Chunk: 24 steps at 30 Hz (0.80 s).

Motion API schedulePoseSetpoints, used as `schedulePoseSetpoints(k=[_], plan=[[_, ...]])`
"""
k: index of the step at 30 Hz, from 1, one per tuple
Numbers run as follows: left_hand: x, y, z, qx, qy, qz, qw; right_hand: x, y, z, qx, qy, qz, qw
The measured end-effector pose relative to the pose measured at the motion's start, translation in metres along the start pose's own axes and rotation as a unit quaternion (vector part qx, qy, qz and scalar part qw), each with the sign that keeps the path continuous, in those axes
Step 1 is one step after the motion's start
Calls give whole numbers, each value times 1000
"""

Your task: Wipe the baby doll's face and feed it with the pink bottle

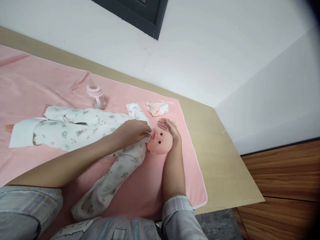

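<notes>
A baby doll [160, 141] lies on its back, its head toward the right, in a white patterned sleepsuit [75, 128]. My left hand [136, 131] reaches across its chest, fingertips pinched together at the chin. A sliver of white cloth [150, 132] shows at these fingertips, close to the doll's mouth; whether it is the suit's collar or a separate wipe I cannot make out. Curved around the far side and crown of the head is my right hand [171, 128], its fingers stretched out and resting beside the head.
Under the doll spreads a pink blanket [192, 180] on a light wooden tabletop [212, 150]. A pink-lidded baby bottle [96, 95] stands beyond the doll's legs. Near the head lies a crumpled clear packet [157, 108]. A white wall [200, 50] borders the far side.
</notes>
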<state>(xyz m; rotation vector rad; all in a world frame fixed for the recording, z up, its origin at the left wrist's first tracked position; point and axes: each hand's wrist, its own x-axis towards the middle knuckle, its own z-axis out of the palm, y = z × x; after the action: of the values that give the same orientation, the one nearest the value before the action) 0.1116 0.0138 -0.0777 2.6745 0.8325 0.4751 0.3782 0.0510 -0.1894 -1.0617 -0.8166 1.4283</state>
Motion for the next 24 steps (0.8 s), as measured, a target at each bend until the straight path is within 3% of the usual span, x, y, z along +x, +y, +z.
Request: schedulePoseSetpoints(k=[9,24], plan=[[2,-7,8,11,63,43,997,2,-2,1,-6,4,9,1000],[6,-7,12,45,81,60,994,-6,-2,3,-6,2,-1,1000]])
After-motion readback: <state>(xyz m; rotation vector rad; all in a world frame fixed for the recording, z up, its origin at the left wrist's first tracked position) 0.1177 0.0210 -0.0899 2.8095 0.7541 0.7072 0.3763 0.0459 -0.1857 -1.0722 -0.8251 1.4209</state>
